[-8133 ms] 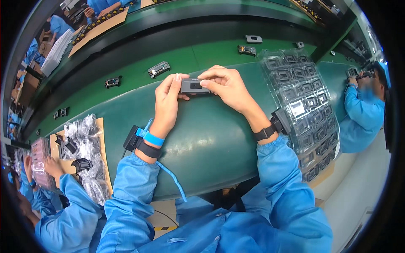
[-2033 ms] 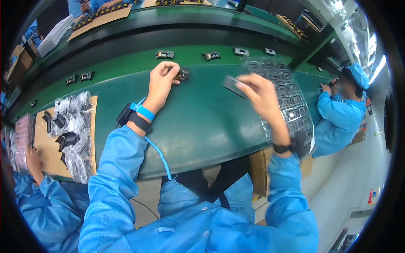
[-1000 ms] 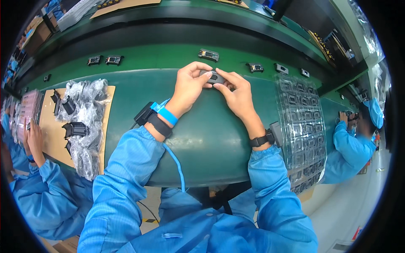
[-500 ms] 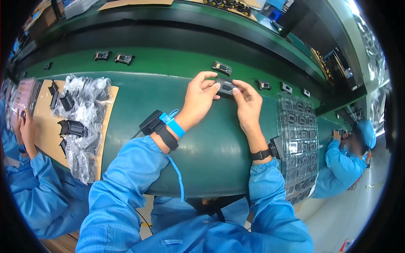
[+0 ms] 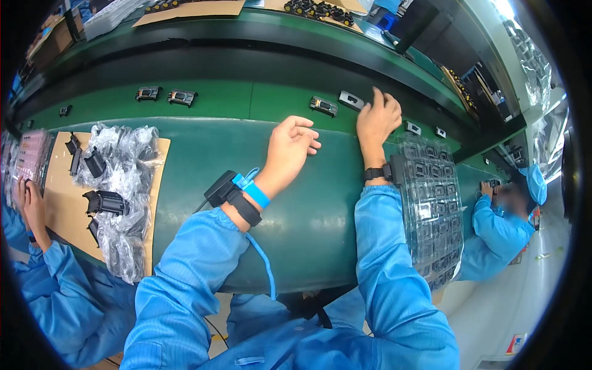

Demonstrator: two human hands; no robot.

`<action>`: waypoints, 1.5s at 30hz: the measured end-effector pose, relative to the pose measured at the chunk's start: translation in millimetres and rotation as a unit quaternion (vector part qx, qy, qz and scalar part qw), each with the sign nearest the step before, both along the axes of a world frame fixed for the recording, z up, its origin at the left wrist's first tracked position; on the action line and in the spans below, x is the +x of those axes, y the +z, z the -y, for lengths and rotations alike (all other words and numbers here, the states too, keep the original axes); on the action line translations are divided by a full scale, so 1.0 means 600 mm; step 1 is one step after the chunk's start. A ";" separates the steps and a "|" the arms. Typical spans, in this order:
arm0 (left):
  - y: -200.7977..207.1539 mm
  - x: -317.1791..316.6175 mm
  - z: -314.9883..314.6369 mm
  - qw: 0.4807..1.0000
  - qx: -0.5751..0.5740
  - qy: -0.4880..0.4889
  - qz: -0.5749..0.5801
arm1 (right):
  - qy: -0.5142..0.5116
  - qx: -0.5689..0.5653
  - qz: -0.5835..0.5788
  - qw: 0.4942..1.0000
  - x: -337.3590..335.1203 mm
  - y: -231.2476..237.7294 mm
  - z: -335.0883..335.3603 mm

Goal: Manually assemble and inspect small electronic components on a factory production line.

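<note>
My left hand (image 5: 288, 149) hovers over the green work mat (image 5: 290, 228), its fingers loosely bent and apart with nothing in them. Farther back, my right hand (image 5: 378, 118) reaches over the green strip behind the mat, fingers spread and no object visible in them. Just left of its fingers lies a light grey rectangular housing (image 5: 351, 100) with a dark window. Beside that housing sits a black part (image 5: 324, 106) with a metallic middle. Whatever lies under my right palm is hidden.
Black parts (image 5: 182, 97) and grey housings (image 5: 413, 128) line the strip. Clear plastic trays (image 5: 428, 216) stand at right. Bagged pieces (image 5: 123, 197) lie on cardboard (image 5: 61, 203) at left. One co-worker's hand (image 5: 31, 206) is at far left; another person (image 5: 499, 228) works at right.
Both hands have let go of the dark rectangular part held between them. A housing now lies on the strip near my right hand, which has moved back. The left hand stays nearly in place.
</note>
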State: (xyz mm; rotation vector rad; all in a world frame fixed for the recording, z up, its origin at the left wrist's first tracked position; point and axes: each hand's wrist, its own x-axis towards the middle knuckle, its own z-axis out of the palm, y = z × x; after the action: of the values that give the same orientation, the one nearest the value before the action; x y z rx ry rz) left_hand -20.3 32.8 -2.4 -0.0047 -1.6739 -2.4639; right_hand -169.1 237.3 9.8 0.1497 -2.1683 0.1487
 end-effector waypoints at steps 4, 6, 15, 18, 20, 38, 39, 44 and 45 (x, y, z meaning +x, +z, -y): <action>0.002 -0.005 -0.011 1.000 0.006 -0.018 -0.006 | -0.107 -0.022 0.168 0.980 0.003 -0.024 -0.089; -0.001 -0.003 -0.008 1.000 0.005 -0.017 -0.004 | -0.094 -0.017 0.237 0.967 0.010 -0.013 -0.078; 0.004 -0.002 -0.003 0.999 -0.037 -0.022 0.003 | 0.136 -0.045 0.112 0.983 0.046 -0.010 -0.072; -0.003 -0.002 0.002 0.999 -0.046 -0.023 -0.009 | 0.093 -0.045 0.061 0.993 0.051 -0.020 -0.069; -0.002 0.001 0.001 0.998 -0.055 -0.019 -0.007 | 0.042 -0.101 0.149 0.983 0.052 -0.028 -0.068; -0.002 0.010 -0.004 0.994 -0.092 -0.060 -0.021 | 0.285 -0.341 -0.041 0.895 0.140 0.016 -0.053; -0.008 0.011 -0.003 0.994 -0.095 -0.056 -0.021 | 0.340 -0.467 -0.037 0.815 0.153 0.011 -0.041; 0.004 0.034 -0.030 0.952 -0.264 -0.096 -0.122 | 0.426 -0.717 0.140 0.533 0.238 0.004 0.016; 0.007 0.034 -0.036 0.957 -0.238 -0.094 -0.135 | 0.445 -0.737 0.160 0.483 0.243 0.005 0.025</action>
State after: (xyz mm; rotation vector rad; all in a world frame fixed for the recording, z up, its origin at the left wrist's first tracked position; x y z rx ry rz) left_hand 0.0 54.5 1.5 -0.5549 -2.1631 -1.9895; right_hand -23.5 222.5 12.6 0.2101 -1.2655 2.6464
